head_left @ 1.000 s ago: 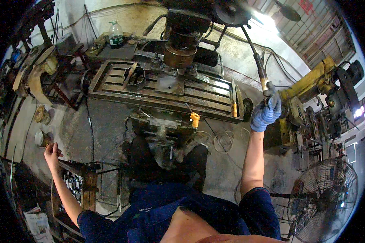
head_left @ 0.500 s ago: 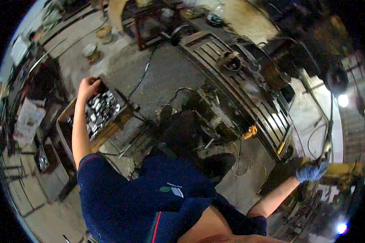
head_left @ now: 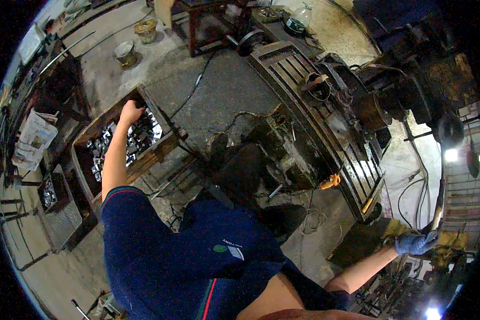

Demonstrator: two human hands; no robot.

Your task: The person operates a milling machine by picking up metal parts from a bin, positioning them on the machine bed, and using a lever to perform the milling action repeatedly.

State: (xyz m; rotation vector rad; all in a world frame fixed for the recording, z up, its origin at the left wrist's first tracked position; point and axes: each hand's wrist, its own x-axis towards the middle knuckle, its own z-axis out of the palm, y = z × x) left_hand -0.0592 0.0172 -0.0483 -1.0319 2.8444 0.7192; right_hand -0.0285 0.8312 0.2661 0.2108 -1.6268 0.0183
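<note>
My bare left hand (head_left: 132, 112) reaches into the far end of a wooden box (head_left: 156, 156) filled with small shiny metal pieces (head_left: 135, 136). Its fingers are bunched together at the far edge of the pile, and whatever is between them is hidden. Off to the right, my right hand (head_left: 415, 243), in a blue glove, is closed round the lower end of a long lever (head_left: 438, 209) with a pale grip. That lever hangs beside a large dark machine (head_left: 405, 101).
A slotted metal machine table (head_left: 309, 114) runs diagonally ahead, with an orange-handled tool (head_left: 329, 182) at its near side. Two buckets (head_left: 125, 55) stand on the floor at far left. A smaller tray of metal pieces (head_left: 50, 193) is at left. Cable (head_left: 314, 221) lies coiled on the floor.
The whole view has shifted slightly and sharpened. My left hand has gone from the box's far left edge to over the metal pieces inside. My right hand stays on the lever, a little lower.
</note>
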